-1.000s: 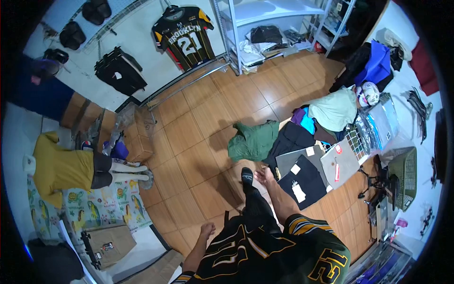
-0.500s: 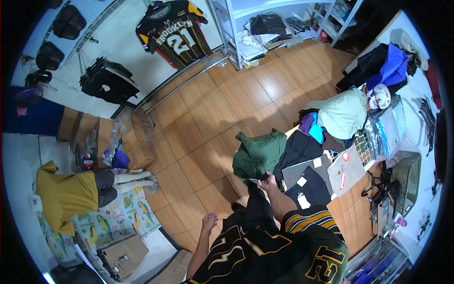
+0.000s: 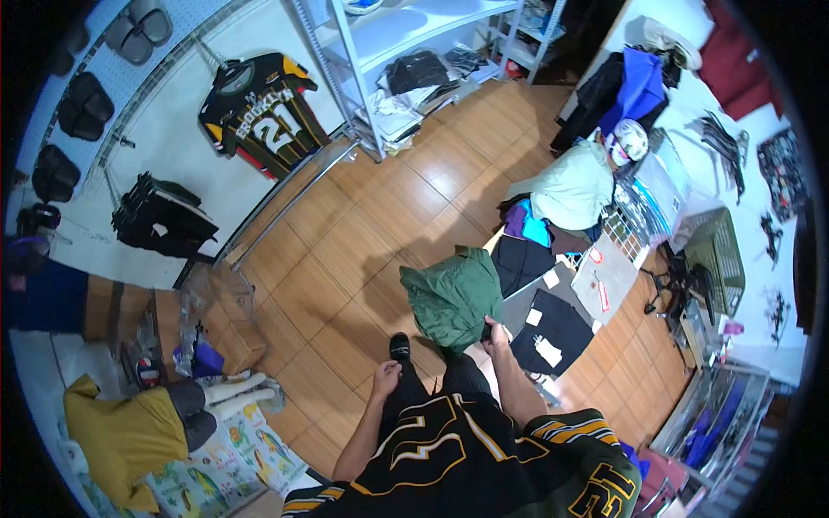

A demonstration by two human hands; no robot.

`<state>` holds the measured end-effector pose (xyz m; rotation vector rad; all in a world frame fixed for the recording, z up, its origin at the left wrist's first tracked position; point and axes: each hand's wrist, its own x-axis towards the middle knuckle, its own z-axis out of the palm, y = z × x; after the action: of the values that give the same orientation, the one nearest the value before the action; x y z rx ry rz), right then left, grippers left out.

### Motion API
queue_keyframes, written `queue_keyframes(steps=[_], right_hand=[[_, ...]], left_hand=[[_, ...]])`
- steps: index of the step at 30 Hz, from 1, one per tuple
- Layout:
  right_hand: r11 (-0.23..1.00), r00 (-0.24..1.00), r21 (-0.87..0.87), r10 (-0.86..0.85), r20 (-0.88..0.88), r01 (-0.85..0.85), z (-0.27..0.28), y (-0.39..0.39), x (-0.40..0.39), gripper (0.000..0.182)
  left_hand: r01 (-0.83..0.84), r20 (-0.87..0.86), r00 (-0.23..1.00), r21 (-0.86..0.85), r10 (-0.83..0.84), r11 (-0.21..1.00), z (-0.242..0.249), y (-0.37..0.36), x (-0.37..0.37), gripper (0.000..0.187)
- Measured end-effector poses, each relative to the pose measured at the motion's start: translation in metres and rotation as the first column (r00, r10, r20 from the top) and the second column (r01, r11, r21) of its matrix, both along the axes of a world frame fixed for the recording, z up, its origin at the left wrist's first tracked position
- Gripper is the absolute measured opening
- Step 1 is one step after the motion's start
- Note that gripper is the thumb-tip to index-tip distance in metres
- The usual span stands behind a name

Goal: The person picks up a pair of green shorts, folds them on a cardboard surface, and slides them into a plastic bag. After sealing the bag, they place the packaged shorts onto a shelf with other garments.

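My right hand [image 3: 496, 336] is closed on one edge of a dark green garment [image 3: 453, 293]. The crumpled cloth hangs in front of my legs, and its exact cut is hidden by the folds. To the left, my left hand [image 3: 388, 378] is held above my leg with its fingers curled in and nothing visible in them. Just right of the garment lie a folded black garment with white tags [image 3: 557, 332] and other dark folded clothes [image 3: 520, 263]. A grey garment with a red tag [image 3: 603, 281] rests beside them.
A pale green garment [image 3: 570, 186] covers part of the display at right, near a green basket [image 3: 718, 259]. At lower left lies a mannequin in a mustard shirt [image 3: 125, 436]. A jersey [image 3: 263, 116] hangs on the wall beside a metal shelf [image 3: 406, 43]. Tiled floor [image 3: 319, 276] lies between.
My view has turned and shifted. My right hand still holds the green garment, which now hangs more spread out. My left hand's fingers have curled in. One shoe has come into view.
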<state>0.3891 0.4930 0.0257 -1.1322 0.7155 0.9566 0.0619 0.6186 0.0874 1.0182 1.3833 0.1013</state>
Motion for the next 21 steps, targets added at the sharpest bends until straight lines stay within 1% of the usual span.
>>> queue_keyframes(steps=[1, 2, 4, 5, 6, 8, 9, 10, 12, 13, 14, 16, 18, 19, 20, 21], right_hand=[[0.997, 0.998, 0.053, -0.056, 0.038, 0.054, 0.004, 0.000, -0.002, 0.033], [0.988, 0.988, -0.119, -0.082, 0.132, 0.098, 0.042, 0.008, -0.008, 0.036], [0.990, 0.983, -0.022, -0.138, 0.119, 0.142, 0.025, -0.002, -0.006, 0.038], [0.974, 0.966, -0.090, -0.192, 0.172, 0.209, 0.044, 0.001, -0.010, 0.034], [0.963, 0.961, -0.136, -0.204, 0.186, 0.231, 0.063, 0.003, -0.012, 0.033], [0.952, 0.924, -0.033, -0.287, 0.253, 0.304, 0.068, -0.005, -0.017, 0.034], [0.941, 0.913, -0.016, -0.323, 0.249, 0.337, 0.079, -0.007, -0.020, 0.034], [0.929, 0.896, 0.018, -0.361, 0.257, 0.369, 0.091, -0.009, -0.025, 0.036], [0.916, 0.886, 0.110, -0.401, 0.232, 0.386, 0.116, -0.019, -0.032, 0.039], [0.901, 0.879, 0.152, -0.430, 0.205, 0.405, 0.131, -0.026, -0.037, 0.041], [0.896, 0.884, 0.237, -0.423, 0.196, 0.376, 0.143, -0.035, -0.045, 0.040], [0.845, 0.848, 0.315, -0.500, 0.179, 0.432, 0.165, -0.052, -0.061, 0.042], [0.780, 0.786, 0.338, -0.599, 0.156, 0.527, 0.201, -0.069, -0.077, 0.043], [0.741, 0.758, 0.386, -0.636, 0.141, 0.550, 0.213, -0.083, -0.085, 0.041], [0.697, 0.728, 0.434, -0.674, 0.126, 0.571, 0.220, -0.098, -0.094, 0.040], [0.653, 0.684, 0.432, -0.722, 0.106, 0.622, 0.224, -0.116, -0.102, 0.035]], left_hand=[[0.052, 0.004, 0.999, 0.028, -0.053, 0.998, -0.002, 0.009, 0.001, 0.027], [0.077, 0.012, 0.997, 0.036, -0.078, 0.996, -0.007, 0.020, -0.002, 0.027], [0.198, 0.172, 0.958, 0.178, -0.228, 0.964, -0.017, 0.037, -0.006, 0.027], [0.199, 0.113, 0.972, 0.059, -0.205, 0.978, -0.010, 0.049, -0.002, 0.025], [0.218, 0.121, 0.967, 0.064, -0.224, 0.974, -0.008, 0.061, 0.000, 0.025], [0.297, 0.142, 0.938, 0.148, -0.317, 0.943, -0.005, 0.077, -0.006, 0.031], [0.347, 0.113, 0.922, 0.187, -0.371, 0.919, -0.004, 0.085, -0.006, 0.030], [0.364, 0.115, 0.914, 0.193, -0.389, 0.911, 0.000, 0.091, -0.006, 0.030], [0.482, 0.057, 0.834, 0.412, -0.549, 0.774, 0.020, 0.094, 0.002, 0.030], [0.505, 0.058, 0.804, 0.458, -0.591, 0.732, 0.027, 0.092, 0.009, 0.029], [0.520, 0.058, 0.791, 0.460, -0.609, 0.719, 0.029, 0.087, 0.016, 0.029], [0.657, 0.110, 0.637, 0.440, -0.763, 0.612, 0.037, 0.073, 0.031, 0.030], [0.701, 0.220, 0.527, 0.434, -0.821, 0.566, 0.067, 0.042, 0.055, 0.033], [0.727, 0.199, 0.450, 0.484, -0.871, 0.486, 0.080, 0.023, 0.066, 0.039], [0.731, 0.131, 0.360, 0.576, -0.924, 0.366, 0.125, 0.005, 0.079, 0.044], [0.682, 0.156, 0.272, 0.665, -0.950, 0.304, 0.136, -0.014, 0.088, 0.050]])
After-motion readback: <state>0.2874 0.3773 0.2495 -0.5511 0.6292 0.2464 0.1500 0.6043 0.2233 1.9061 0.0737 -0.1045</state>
